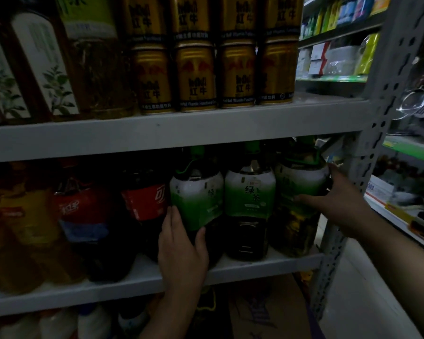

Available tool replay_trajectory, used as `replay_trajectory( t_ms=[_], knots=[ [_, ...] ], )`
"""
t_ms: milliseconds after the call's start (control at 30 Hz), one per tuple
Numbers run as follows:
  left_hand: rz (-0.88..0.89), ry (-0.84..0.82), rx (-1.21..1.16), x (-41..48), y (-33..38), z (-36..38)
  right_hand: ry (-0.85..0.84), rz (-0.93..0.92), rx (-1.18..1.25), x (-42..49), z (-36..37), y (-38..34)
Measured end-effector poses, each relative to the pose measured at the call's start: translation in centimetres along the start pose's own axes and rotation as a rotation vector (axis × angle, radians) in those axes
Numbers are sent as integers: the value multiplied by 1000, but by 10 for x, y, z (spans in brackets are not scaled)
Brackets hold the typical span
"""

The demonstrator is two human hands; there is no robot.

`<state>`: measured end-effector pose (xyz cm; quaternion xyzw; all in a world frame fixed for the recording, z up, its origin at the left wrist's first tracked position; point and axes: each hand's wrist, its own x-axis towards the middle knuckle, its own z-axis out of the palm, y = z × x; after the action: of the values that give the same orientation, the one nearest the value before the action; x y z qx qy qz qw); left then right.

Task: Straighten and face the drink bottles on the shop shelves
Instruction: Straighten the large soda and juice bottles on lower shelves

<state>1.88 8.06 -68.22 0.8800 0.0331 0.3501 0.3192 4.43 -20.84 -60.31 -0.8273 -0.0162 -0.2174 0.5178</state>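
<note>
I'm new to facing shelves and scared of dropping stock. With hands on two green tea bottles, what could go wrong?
The left green tea bottle, gripped low by the left hand, sits near the shelf front edge; twisting might slide it off.
The right green tea bottle, in the right hand, stands at the shelf end and may tip sideways.
Turning the left one could nudge the cola bottle beside it.

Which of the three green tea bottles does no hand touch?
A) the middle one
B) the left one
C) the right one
A: the left hand grips the left bottle, the right hand grips the right bottle, and the middle bottle stands between them untouched.
</note>
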Motion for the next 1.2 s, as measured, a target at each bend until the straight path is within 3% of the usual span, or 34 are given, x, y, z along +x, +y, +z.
replay_trajectory(
  t_ms=[133,200,300,400,633,1000,1200],
  knots=[
    [1,-59,-56,1,-4,0,-23,66,-232,-1,-1,-15],
    [-5,-47,-76,-3,-7,0,83,-19,-525,-4,5,-19],
    [-88,-3,-23,-13,-14,4,160,-132,-665,-3,13,-25],
    [-214,-57,-54,-18,-21,10,101,-164,-713,5,8,-25],
    [-132,-91,-38,-19,-29,19,-152,-127,-761,19,-26,-29],
    [-217,-162,-186,-21,-37,36,-147,-114,-796,32,-11,-39],
    [-133,-259,-281,-6,-52,38,-242,-70,-616,34,-19,-39]
  ],
)
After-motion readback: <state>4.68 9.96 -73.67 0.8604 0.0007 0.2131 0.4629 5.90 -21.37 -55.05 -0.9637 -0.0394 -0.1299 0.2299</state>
